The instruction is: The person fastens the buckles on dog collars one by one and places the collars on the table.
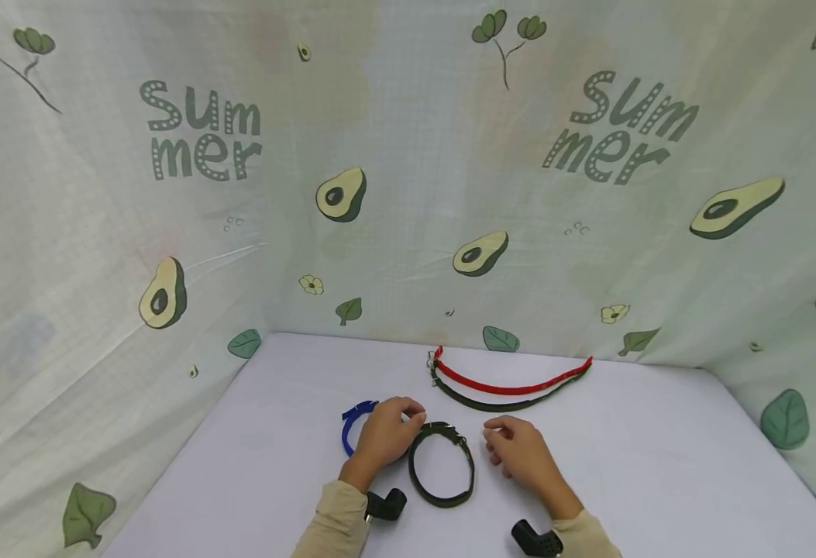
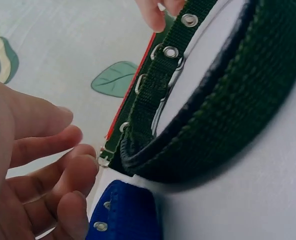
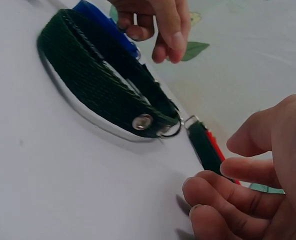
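Observation:
A dark green webbing collar [image 1: 472,478] with metal eyelets stands on edge as a buckled loop between the two hands. To its left, a blue collar [image 1: 347,434] lies looped and partly hidden behind my left hand [image 1: 388,430]. The left wrist view shows that hand's fingers loosely bent beside the green collar [image 2: 208,115] and the blue one [image 2: 130,210], with nothing between them. My right hand [image 1: 521,453] hovers right of the green loop. In the right wrist view its fingers [image 3: 213,192] are relaxed and hold nothing.
Farther back on the white table [image 1: 275,403] lie a red strap [image 1: 505,390] and a second green strap [image 1: 491,406], stretched out side by side in a curve. A printed cloth backdrop [image 1: 408,155] rises behind the table and along its sides.

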A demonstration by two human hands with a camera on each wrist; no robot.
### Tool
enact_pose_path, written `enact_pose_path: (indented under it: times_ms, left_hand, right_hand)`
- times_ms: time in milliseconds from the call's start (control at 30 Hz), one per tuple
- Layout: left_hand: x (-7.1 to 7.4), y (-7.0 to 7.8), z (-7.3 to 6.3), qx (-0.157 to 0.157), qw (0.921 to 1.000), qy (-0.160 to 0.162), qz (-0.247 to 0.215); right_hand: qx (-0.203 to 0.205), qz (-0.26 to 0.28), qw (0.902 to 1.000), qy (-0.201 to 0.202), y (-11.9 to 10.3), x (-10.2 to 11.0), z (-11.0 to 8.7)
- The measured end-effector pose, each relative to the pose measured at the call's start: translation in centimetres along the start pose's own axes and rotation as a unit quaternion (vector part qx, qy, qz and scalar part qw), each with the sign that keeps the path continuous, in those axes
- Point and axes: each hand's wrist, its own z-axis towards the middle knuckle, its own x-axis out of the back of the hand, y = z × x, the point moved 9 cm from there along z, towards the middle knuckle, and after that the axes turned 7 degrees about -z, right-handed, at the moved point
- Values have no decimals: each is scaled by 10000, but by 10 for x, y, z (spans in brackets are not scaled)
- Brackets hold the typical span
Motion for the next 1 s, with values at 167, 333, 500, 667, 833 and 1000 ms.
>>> enact_pose_path:
  times_ms: [167,333,500,667,833,1000]
  left_hand:
    - [-7,7,2,-15,9991,-257,-326]
    - [-16,20,10,-72,9972,-630,-389]
    - [-30,29,19,-153,9958,-887,-155]
    - [-33,33,28,-222,9952,-953,-25]
    - [-35,30,36,-163,9951,-973,15]
    - [-33,23,38,45,9950,-997,13]
  right_hand:
    - [-93,-92,9999,103,8,14,2]
    - [-362,56,9987,361,25,37,8]
    - [-550,193,9963,627,43,61,16]
    - [-569,60,9959,703,50,78,24]
    - [-585,-23,9951,800,55,92,33]
    - [-550,7,9947,873,59,93,41]
